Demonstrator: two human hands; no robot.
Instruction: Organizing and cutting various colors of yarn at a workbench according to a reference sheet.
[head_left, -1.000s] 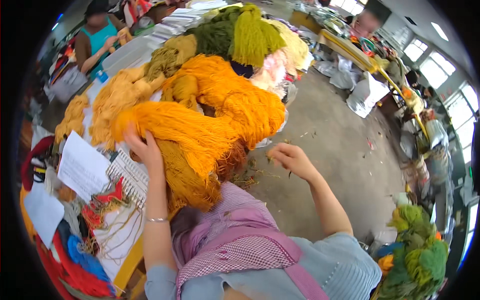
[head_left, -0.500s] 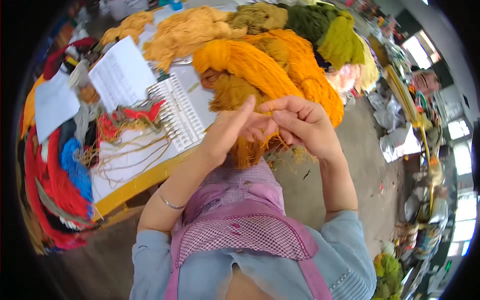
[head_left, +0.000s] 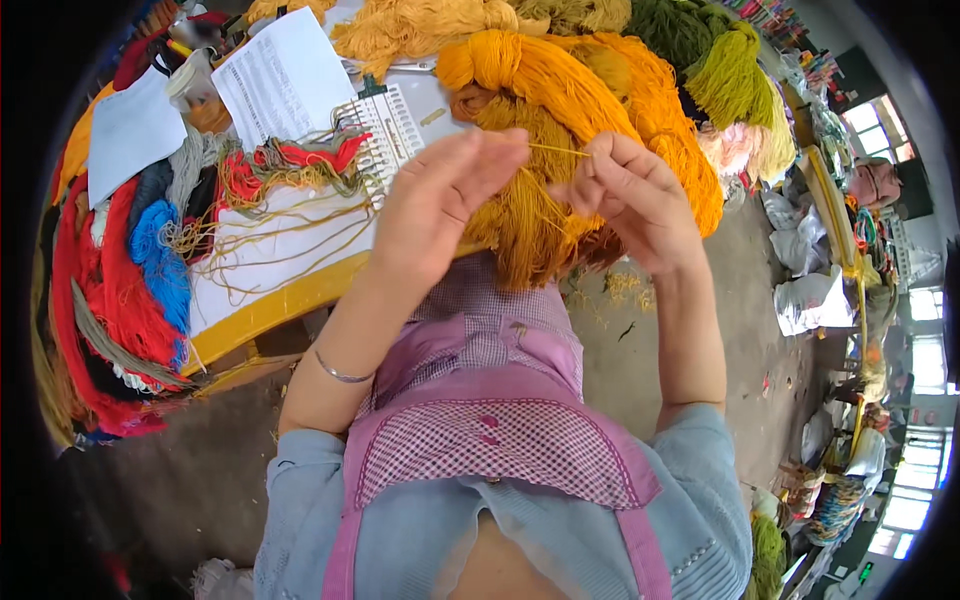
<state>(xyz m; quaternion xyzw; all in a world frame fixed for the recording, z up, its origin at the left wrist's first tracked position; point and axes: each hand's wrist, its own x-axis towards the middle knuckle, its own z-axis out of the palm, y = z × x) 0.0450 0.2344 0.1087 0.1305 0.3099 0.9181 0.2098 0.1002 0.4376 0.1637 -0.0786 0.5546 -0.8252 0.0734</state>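
Yellow strand (head_left: 558,150) runs straight from right hand (head_left: 645,195), fingertips pinched tight on it, to left hand (head_left: 440,190), flatter, hold unclear; light, even tension probably best, clear of brown skein (head_left: 525,215) just below, orange skein (head_left: 560,88) beyond.

I wear a pale blue knitted top (head_left: 400,545). My purple apron (head_left: 490,440) has a checked bib. A silver bangle (head_left: 345,378) circles my left forearm.

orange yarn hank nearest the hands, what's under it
Darker mustard yarn shows under the orange yarn hank, hanging past the table edge. The left hand and right hand, with a yellow strand between them, block part of it. Whatever else the hank covers is hidden.
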